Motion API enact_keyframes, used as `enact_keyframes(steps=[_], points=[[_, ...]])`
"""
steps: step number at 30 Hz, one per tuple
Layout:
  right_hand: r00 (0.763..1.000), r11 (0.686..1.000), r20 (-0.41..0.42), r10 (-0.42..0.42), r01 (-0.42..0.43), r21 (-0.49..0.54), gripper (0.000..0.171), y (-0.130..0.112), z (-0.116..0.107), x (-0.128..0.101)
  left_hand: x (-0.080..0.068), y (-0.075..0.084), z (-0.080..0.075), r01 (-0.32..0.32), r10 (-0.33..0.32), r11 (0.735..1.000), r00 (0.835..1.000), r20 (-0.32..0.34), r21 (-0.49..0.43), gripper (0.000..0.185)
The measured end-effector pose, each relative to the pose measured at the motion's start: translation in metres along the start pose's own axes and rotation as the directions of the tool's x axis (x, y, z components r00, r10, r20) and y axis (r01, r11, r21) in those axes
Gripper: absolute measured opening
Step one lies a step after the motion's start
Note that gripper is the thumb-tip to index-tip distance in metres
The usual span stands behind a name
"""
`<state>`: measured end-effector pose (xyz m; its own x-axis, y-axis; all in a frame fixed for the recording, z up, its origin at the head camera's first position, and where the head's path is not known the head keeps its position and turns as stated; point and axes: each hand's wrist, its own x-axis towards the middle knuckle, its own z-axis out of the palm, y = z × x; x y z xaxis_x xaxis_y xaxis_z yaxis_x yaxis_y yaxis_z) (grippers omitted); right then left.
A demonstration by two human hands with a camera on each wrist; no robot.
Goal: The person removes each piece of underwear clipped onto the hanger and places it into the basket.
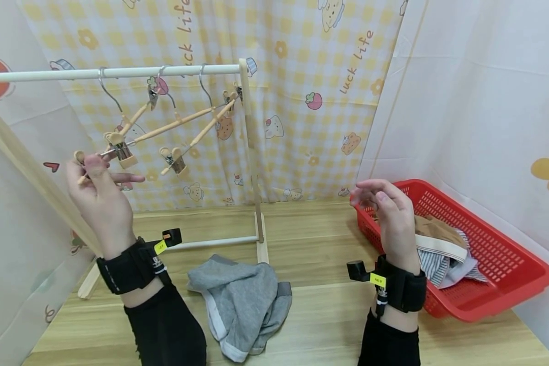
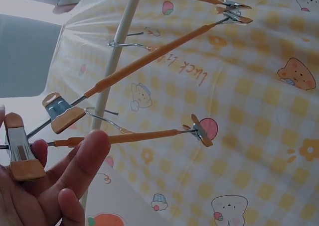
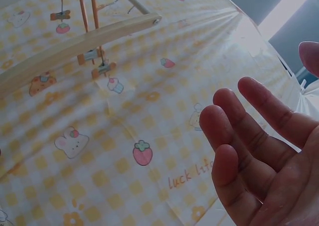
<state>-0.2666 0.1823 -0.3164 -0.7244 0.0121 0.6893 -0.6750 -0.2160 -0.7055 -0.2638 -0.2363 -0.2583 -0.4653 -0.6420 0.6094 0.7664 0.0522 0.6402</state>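
My left hand (image 1: 107, 195) is at the near end of the leftmost clip hanger (image 1: 134, 119), its thumb and fingers around that end. In the left wrist view, a metal clip with wooden tips (image 2: 24, 154) lies against these fingers, and the hanger's bar (image 2: 142, 137) runs off to the right. Two more clip hangers, the middle one (image 1: 174, 123) and the right one (image 1: 212, 122), hang beside it without clothes. My right hand (image 1: 393, 213) is raised before the red basket, fingers loosely bent, holding nothing; the right wrist view shows its fingers (image 3: 259, 136) apart.
A white rail (image 1: 73, 74) on a wooden stand (image 1: 251, 147) carries the hangers. Grey underwear (image 1: 244, 300) lies crumpled on the wooden table (image 1: 311, 305) below. The red basket (image 1: 521, 269) at right contains folded brown and striped clothes (image 1: 444, 246). A checked curtain (image 1: 293, 152) hangs behind.
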Motion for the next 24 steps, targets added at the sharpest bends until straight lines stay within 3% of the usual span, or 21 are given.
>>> enact_keyframes(steps=[3, 9, 18, 21, 24], points=[[1.0, 1.0, 0.018, -0.004, 0.004, 0.0, 0.028, 0.001, 0.0, 0.0, -0.009, 0.0, -0.004, 0.028, -0.029, 0.999, 0.997, -0.074, -0.018, 0.017], [0.999, 1.0, 0.044, -0.015, 0.015, 0.007, 0.029, 0.004, 0.0, 0.001, -0.039, -0.002, -0.018, 0.104, -0.102, 0.995, 0.974, -0.203, -0.003, 0.025], [0.998, 0.999, 0.062, 0.003, 0.001, -0.05, 0.029, 0.007, 0.008, 0.003, -0.055, -0.005, -0.014, 0.076, -0.071, 0.997, 0.982, -0.175, 0.019, 0.022], [0.992, 0.998, 0.127, -0.008, 0.016, -0.064, 0.028, 0.012, 0.018, 0.005, -0.058, -0.004, -0.01, 0.072, -0.067, 0.997, 0.983, -0.168, 0.023, 0.022], [0.969, 0.996, 0.245, 0.02, 0.003, -0.092, 0.025, 0.02, 0.039, 0.005, -0.06, -0.003, -0.007, 0.056, -0.056, 0.998, 0.985, -0.165, -0.01, 0.022]])
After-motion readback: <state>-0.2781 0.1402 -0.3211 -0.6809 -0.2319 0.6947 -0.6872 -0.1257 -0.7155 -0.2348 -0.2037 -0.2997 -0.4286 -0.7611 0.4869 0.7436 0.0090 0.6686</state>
